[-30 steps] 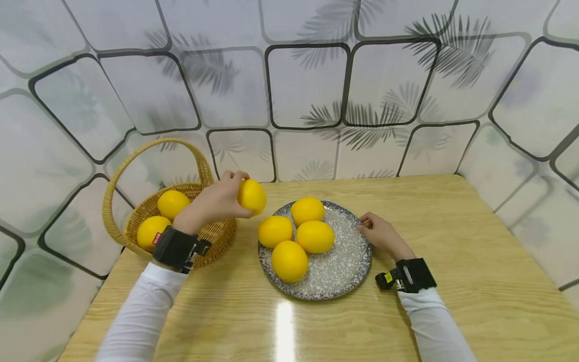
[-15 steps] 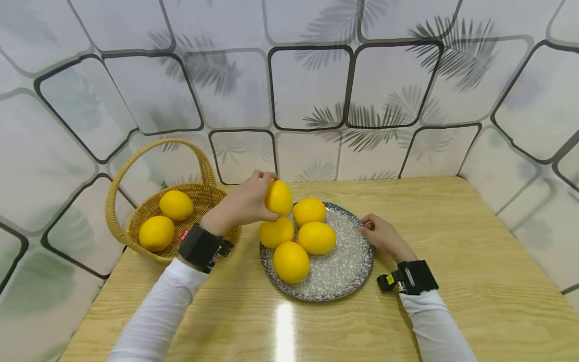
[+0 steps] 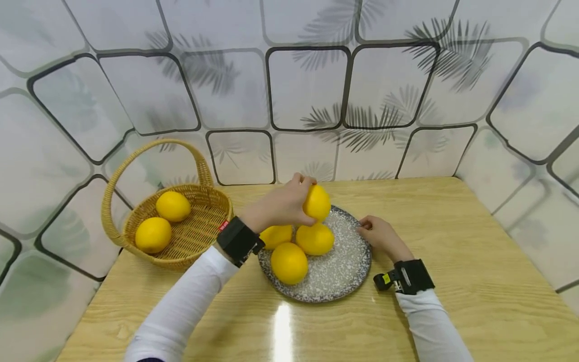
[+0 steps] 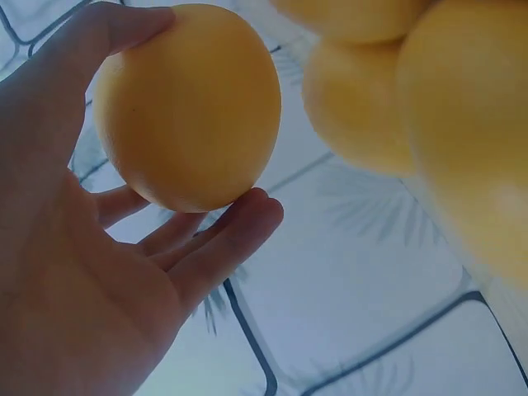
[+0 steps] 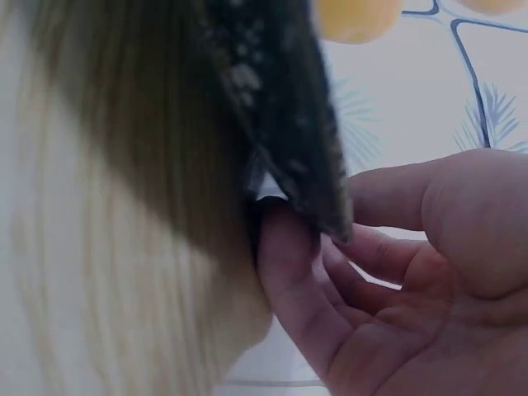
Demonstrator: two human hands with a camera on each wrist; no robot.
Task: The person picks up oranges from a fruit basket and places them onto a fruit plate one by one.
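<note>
My left hand (image 3: pixel 284 203) grips a yellow lemon (image 3: pixel 318 202) between thumb and fingers, above the far part of a round speckled grey plate (image 3: pixel 344 261). In the left wrist view that lemon (image 4: pixel 190 107) is pinched between the thumb and fingertips. Lemons rest on the plate's left half: a front one (image 3: pixel 289 263), a middle one (image 3: pixel 315 239) and a left one (image 3: pixel 276 235) partly behind my left wrist; the far one is hidden by the hand. My right hand (image 3: pixel 384 237) holds the plate's right rim, with fingers under the edge (image 5: pixel 285 107) in the right wrist view.
A wicker basket (image 3: pixel 199 236) with a tall handle stands at the left, with two lemons (image 3: pixel 173 206) in its left part. Everything stands on a wooden table (image 3: pixel 457 231). A patterned wall covering (image 3: pixel 307 90) rises right behind the table and along both sides.
My left hand has carried the lemon rightwards from beside the basket to over the plate, covering the far lemon. My right hand has stayed at the rim.
</note>
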